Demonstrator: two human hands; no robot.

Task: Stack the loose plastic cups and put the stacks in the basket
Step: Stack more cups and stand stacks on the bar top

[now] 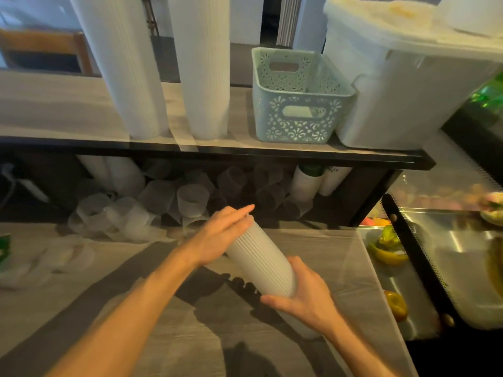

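Note:
A tilted stack of white plastic cups (261, 262) hangs over the grey counter, its far end pointing up and away. My right hand (302, 295) grips the stack's near, lower end. My left hand (220, 235) lies flat against the stack's upper left side, fingers stretched along it. Several loose translucent cups (190, 200) lie jumbled under the black shelf and spill onto the counter at the left. The pale green openwork basket (296, 115) stands on the shelf above, and nothing shows inside it.
Two tall cup stacks (206, 63) stand on the shelf left of the basket. A big white lidded tub (402, 85) stands to its right. Flat lids (65, 257) lie on the counter's left. A glass food display case (441, 268) borders the counter on the right.

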